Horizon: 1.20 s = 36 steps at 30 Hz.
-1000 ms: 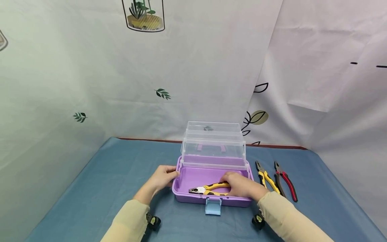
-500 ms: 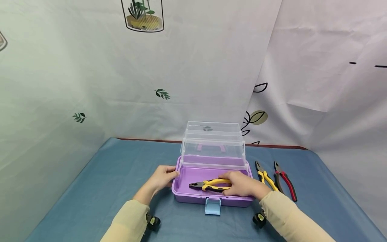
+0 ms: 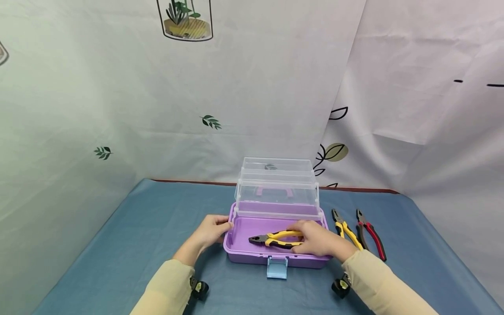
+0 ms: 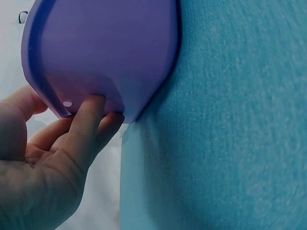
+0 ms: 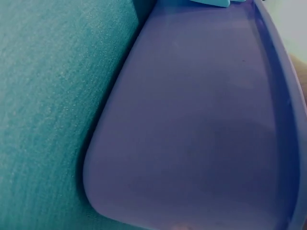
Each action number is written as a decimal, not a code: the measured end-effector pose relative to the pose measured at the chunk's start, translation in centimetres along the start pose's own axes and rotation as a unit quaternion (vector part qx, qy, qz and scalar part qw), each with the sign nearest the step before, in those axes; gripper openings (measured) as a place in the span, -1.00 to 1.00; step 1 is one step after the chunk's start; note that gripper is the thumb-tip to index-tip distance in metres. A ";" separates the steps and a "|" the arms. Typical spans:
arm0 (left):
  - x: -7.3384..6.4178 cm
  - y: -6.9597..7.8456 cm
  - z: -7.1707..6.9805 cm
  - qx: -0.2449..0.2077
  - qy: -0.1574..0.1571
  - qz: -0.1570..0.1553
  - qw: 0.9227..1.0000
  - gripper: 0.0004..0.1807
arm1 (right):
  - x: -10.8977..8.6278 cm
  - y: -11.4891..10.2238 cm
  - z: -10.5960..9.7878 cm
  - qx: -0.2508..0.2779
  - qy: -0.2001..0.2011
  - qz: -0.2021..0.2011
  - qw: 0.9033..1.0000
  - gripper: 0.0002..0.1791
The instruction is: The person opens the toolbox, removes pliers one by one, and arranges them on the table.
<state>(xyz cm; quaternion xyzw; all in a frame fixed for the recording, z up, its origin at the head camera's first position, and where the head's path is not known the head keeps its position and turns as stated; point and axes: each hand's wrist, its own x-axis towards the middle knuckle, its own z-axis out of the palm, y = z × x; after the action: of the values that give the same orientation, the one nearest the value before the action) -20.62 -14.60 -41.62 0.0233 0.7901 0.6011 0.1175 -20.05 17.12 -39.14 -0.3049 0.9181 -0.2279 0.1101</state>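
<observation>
A purple toolbox (image 3: 252,257) stands on the blue cloth with its clear lid and trays swung up at the back. My left hand (image 3: 210,230) grips the box's left side, thumb at the rim; in the left wrist view its fingers press the outer wall. Inside the box, my right hand (image 3: 316,239) holds yellow-and-black pliers (image 3: 271,240) by the handles. Their dark jaws point left over the purple floor, and the handle ends are hidden under the hand. The right wrist view is filled by the box's outer wall (image 5: 187,110), with hardly any of the hand showing.
To the right of the box lie another yellow-and-black pair of pliers (image 3: 346,229), partly behind the right arm, and a red-and-black pair (image 3: 372,234). A light blue latch (image 3: 277,267) hangs at the box's front. White printed fabric (image 3: 275,87) rises behind the cloth.
The pliers in my right hand have turned over, showing a dark face instead of a shiny one, and shifted slightly away from the front wall. My left hand stays on the box.
</observation>
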 end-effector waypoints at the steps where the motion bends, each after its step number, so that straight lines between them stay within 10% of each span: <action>1: 0.0 0.0 0.0 -0.001 0.000 0.000 1.000 -0.57 | -0.1 0.0 -0.1 0.000 0.001 -0.001 1.000 -0.41; 36: 0.1 -0.1 0.0 -0.027 -0.014 0.000 1.000 -0.56 | -2.8 -0.2 -0.2 0.028 0.131 -0.022 0.991 -0.33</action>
<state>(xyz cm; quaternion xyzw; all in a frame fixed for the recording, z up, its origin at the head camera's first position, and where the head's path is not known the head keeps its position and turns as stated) -20.67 -14.63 -41.73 0.0284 0.7720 0.6217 0.1289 -17.84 18.74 -38.68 -0.2892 0.9111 -0.2937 -0.0077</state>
